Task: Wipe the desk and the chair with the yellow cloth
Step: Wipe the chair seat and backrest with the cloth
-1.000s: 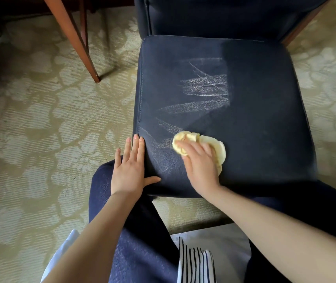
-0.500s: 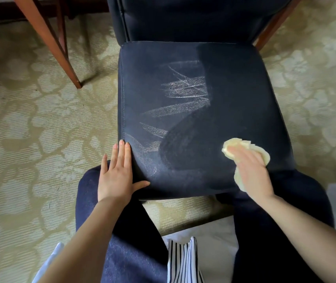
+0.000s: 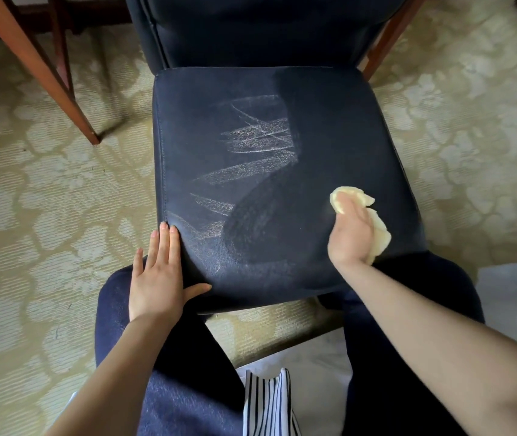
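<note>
Left hand (image 3: pixel 159 278): flat and open, fingers straight, pressing the lower-left corner of the chair (image 3: pixel 329 127) seat. It holds nothing.
White marks (image 3: pixel 260 143): in the middle of the frame, up and left of the cloth. The streaks run mostly side to side.
Right hand (image 3: pixel 349 234): nearer the marks, with its fingers curled round the yellow cloth (image 3: pixel 380 236).
Cloth: bunched up, right of middle, its long side running from upper left to lower right.
Next wipe: probably up and left.

One chair (image 3: pixel 329 127), one yellow cloth (image 3: pixel 380 236), two hands (left hand (image 3: pixel 156 278), right hand (image 3: pixel 349 237)), apparently two wooden legs (image 3: pixel 40 67).
</note>
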`<state>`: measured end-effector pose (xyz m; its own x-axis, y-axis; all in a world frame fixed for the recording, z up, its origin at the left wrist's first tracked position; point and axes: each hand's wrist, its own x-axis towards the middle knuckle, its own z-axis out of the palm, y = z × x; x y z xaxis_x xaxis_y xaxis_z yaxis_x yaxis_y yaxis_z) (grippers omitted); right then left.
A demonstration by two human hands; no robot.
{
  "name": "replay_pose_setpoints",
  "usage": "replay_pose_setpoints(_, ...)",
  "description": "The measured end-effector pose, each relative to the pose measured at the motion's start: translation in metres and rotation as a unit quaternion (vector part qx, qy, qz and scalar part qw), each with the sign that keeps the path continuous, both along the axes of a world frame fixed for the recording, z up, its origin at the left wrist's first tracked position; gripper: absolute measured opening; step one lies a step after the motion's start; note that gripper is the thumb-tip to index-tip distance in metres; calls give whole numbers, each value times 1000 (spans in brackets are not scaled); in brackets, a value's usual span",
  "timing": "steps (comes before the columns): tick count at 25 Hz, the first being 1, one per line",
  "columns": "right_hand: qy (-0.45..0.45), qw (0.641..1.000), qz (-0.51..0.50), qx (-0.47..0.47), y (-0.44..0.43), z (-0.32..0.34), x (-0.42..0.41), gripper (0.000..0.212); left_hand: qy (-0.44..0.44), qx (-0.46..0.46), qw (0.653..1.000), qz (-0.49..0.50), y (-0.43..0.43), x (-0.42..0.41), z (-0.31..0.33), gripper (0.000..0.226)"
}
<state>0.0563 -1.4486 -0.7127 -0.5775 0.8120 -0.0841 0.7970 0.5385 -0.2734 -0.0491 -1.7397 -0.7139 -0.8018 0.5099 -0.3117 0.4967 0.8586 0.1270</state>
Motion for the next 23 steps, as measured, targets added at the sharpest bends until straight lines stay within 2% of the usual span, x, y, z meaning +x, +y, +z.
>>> replay_pose_setpoints(7, 125, 968, 211, -59, -101, 1, -43, 42, -8, 11, 1000, 6, 2, 1, 1, 116)
replay_pose_setpoints(11, 113, 921, 349, -130, -147, -3, -46, 43, -17, 29, 999, 12, -4, 0, 1, 115)
replay_pose_setpoints(16, 93, 879, 452, -119, -126, -12, -4, 49, -32, 60, 998, 18, -2, -3, 5, 116)
replay_pose_setpoints(19, 87, 883, 452, -91, -91, -15, 34, 45, -38, 59, 997, 22, -1, 1, 7, 117)
replay_pose_setpoints(23, 91, 928, 352, -80, -40, -13, 72, 45, -40, 60, 997, 22, -1, 1, 9, 118)
